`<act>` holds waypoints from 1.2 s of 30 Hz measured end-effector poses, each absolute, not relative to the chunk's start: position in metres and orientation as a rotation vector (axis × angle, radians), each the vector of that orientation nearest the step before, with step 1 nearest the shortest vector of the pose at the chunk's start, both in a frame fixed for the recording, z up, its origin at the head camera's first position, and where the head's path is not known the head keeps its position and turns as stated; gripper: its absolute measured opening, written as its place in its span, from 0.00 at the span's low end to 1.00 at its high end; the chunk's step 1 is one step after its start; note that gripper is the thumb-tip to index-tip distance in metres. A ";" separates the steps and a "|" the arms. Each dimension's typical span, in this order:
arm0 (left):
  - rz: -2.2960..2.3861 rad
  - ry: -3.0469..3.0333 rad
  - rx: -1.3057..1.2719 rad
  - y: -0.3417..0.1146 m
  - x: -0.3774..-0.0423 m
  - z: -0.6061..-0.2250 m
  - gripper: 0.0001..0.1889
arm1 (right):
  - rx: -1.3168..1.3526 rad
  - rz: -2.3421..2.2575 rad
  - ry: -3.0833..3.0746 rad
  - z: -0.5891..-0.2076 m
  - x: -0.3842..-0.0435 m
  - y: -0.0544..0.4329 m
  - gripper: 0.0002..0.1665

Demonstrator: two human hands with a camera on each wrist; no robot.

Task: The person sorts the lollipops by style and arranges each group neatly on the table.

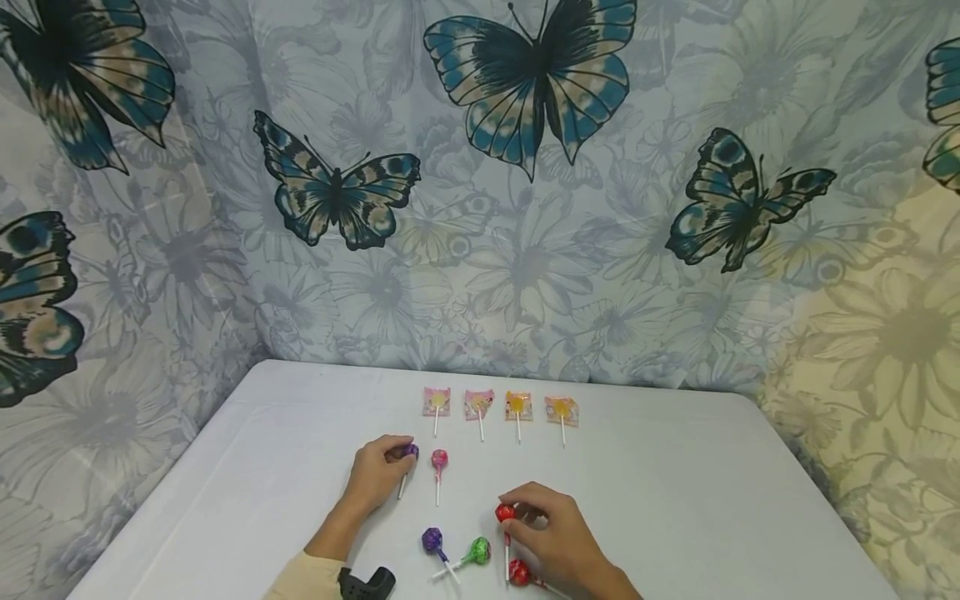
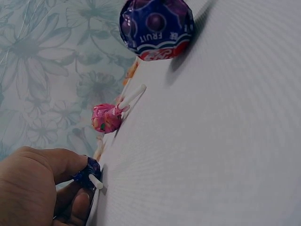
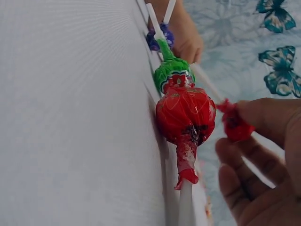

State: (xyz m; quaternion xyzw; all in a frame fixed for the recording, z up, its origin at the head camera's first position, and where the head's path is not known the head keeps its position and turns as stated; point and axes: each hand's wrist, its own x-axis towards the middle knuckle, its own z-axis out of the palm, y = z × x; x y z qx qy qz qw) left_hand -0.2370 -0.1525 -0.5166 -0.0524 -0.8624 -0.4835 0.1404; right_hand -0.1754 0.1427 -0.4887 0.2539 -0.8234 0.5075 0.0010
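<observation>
- Fingers of the left hand (image 1: 375,475) are pinching a purple lollipop (image 1: 411,450), just left of a pink lollipop (image 1: 439,459).
- Right hand (image 1: 558,525) is pinching a red lollipop (image 1: 505,512) between thumb and fingers, just beyond another red lollipop (image 1: 519,572).
- Green lollipop (image 1: 481,550) and second purple lollipop (image 1: 432,540) are lying nearer, sticks crossing.
- Four flat-wrapped lollipops (image 1: 518,405) are lying beyond.

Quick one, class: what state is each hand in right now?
Left hand: holding a purple lollipop by its head.
Right hand: holding a red lollipop by its head.
</observation>
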 end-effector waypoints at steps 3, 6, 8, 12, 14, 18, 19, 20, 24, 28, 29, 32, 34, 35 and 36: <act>-1.397 -2.493 -0.157 -0.152 -0.237 -0.517 0.14 | 0.835 1.582 -2.501 -0.482 -0.174 0.143 0.14; -1.407 -2.490 -0.157 -0.152 -0.237 -0.517 0.14 | 0.863 1.542 -2.431 -0.471 -0.169 0.141 0.14; -1.403 -2.488 -0.162 -0.152 -0.238 -0.517 0.14 | 0.874 1.510 -2.398 -0.461 -0.165 0.139 0.14; -1.395 -2.487 -0.155 -0.152 -0.238 -0.516 0.14 | 0.896 1.486 -2.331 -0.434 -0.157 0.133 0.15; -1.393 -2.490 -0.150 -0.152 -0.238 -0.516 0.14 | 0.916 1.485 -2.292 -0.421 -0.154 0.131 0.15; -1.395 -2.492 -0.150 -0.152 -0.237 -0.514 0.14 | 0.976 1.478 -2.203 -0.407 -0.155 0.130 0.15; -1.397 -2.491 -0.150 -0.152 -0.236 -0.514 0.14 | 0.991 1.474 -2.182 -0.405 -0.156 0.131 0.15; -1.397 -2.490 -0.152 -0.152 -0.236 -0.514 0.14 | 1.003 1.472 -2.164 -0.403 -0.158 0.131 0.16; -1.411 -2.486 -0.143 -0.152 -0.236 -0.516 0.14 | 1.034 1.486 -2.116 -0.395 -0.161 0.132 0.17; -1.412 -2.482 -0.138 -0.152 -0.236 -0.517 0.14 | 1.040 1.509 -2.115 -0.385 -0.163 0.129 0.17; -1.413 -2.481 -0.138 -0.152 -0.236 -0.517 0.14 | 1.044 1.506 -2.110 -0.384 -0.165 0.128 0.17; -1.419 -2.481 -0.135 -0.152 -0.237 -0.517 0.14 | 1.043 1.491 -2.098 -0.382 -0.171 0.126 0.16; -1.418 -2.484 -0.136 -0.153 -0.237 -0.517 0.15 | 1.036 1.478 -2.098 -0.381 -0.175 0.124 0.16; -1.417 -2.485 -0.135 -0.153 -0.237 -0.517 0.14 | 1.036 1.475 -2.097 -0.381 -0.177 0.123 0.16; -1.413 -2.487 -0.137 -0.153 -0.237 -0.517 0.15 | 1.037 1.476 -2.097 -0.380 -0.179 0.123 0.16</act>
